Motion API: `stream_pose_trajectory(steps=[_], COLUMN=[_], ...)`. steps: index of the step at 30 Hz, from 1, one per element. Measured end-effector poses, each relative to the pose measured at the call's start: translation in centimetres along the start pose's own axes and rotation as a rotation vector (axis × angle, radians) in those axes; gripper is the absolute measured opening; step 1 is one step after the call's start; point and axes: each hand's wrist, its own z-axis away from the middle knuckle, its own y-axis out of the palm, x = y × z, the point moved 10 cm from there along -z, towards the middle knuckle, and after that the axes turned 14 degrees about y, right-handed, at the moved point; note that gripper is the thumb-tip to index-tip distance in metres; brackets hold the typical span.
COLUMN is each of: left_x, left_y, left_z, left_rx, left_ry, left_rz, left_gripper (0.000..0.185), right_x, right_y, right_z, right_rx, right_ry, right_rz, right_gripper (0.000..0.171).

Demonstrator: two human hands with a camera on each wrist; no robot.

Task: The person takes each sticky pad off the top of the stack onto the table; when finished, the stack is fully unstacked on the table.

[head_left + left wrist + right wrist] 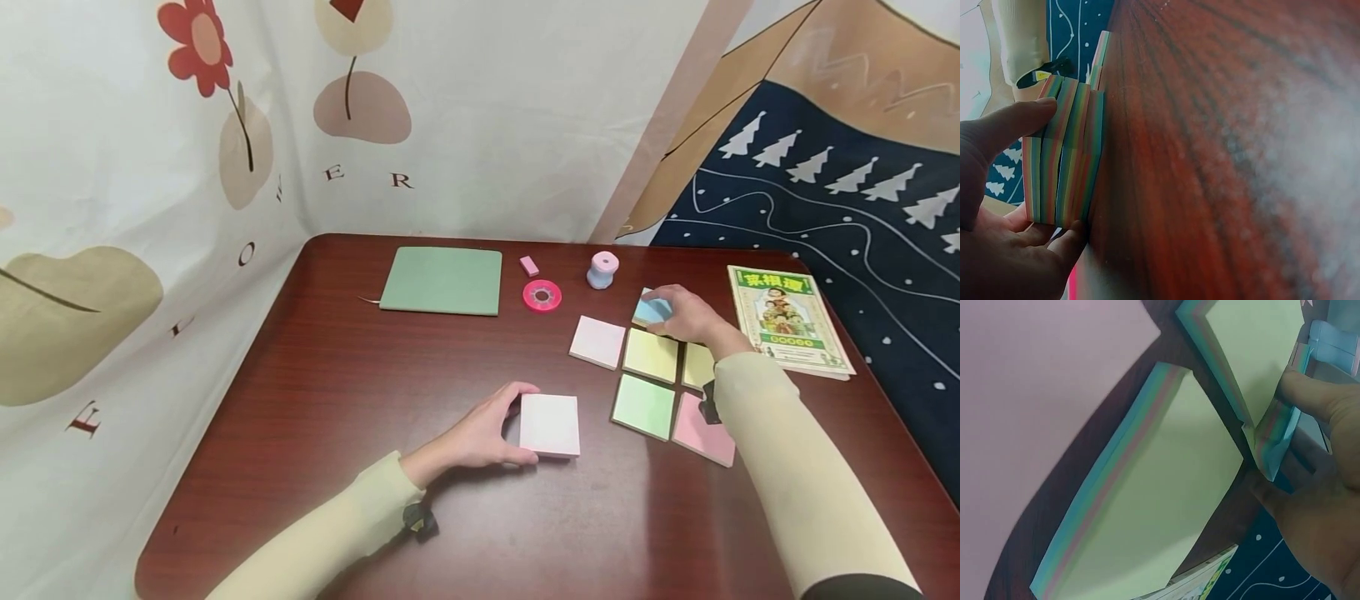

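On the table, my left hand [480, 435] grips a squared stack of sticky note pads [550, 423] with a whitish top, thumb on one side and fingers on the other. In the left wrist view, the stack's striped edges [1050, 178] show several pads piled up. Farther right, my right hand [692, 315] holds a blue-topped pad [651, 310] between thumb and fingers. Near it lie a pale pink pad [597, 342], a yellow pad [651, 355], a second yellow pad [697, 367] partly behind the forearm, a green pad [643, 407] and a pink pad [701, 432].
Toward the back edge lie a green notebook [442, 281], a small pink block [529, 266] and a pink tape roll [542, 295]. A small pink-and-blue spool-shaped item [602, 271] stands beside them. On the right lies an illustrated booklet [787, 321]. Printed cloth hangs behind the table.
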Motion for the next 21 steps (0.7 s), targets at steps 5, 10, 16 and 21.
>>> stream_pose_trajectory(steps=[5,10,16,21], left_x=[0.0,0.1,0.1,0.1], left_y=[0.0,0.0,0.0,0.0], left_z=[0.0,0.0,0.0,0.0], left_rx=[0.001,0.003,0.005,0.006], left_ry=[-0.002,-0.008,-0.009,-0.008], left_rz=[0.007,0.004,0.010,0.009], left_gripper=[0.083,0.083,0.083,0.083], right_x=[0.0,0.0,-0.1,0.7], right_y=[0.2,0.2,-0.9,-2.2], right_z=[0.0,0.0,0.2,1.6], right_rx=[0.023,0.059,0.072,0.043], right_ry=[0.005,0.019,0.029,-0.012], right_rz=[0.011,0.012,-0.031,-0.061], right_gripper=[0.059,0.062,0.062,0.060])
